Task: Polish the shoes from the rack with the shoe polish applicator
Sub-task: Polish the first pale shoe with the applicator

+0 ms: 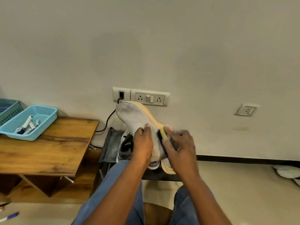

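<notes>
My left hand (142, 143) grips a white knit shoe (134, 117) with a yellowish sole, held up in front of the wall with its toe pointing up and left. My right hand (178, 145) holds a shoe polish applicator (163, 133) with a yellow sponge and dark body, pressed against the shoe's side near the sole. Below them a low dark shoe rack (110, 148) carries a grey and black laced shoe (126, 146). Another shoe with a yellowish sole (168, 166) sits on the rack, partly hidden behind my right hand.
A wooden table (48, 150) stands at the left with a blue basket (29, 122) of markers and a teal basket (8, 109). Wall sockets (149, 98) and a black cable (108, 119) are behind the shoe. White footwear (287, 172) lies on the floor at right.
</notes>
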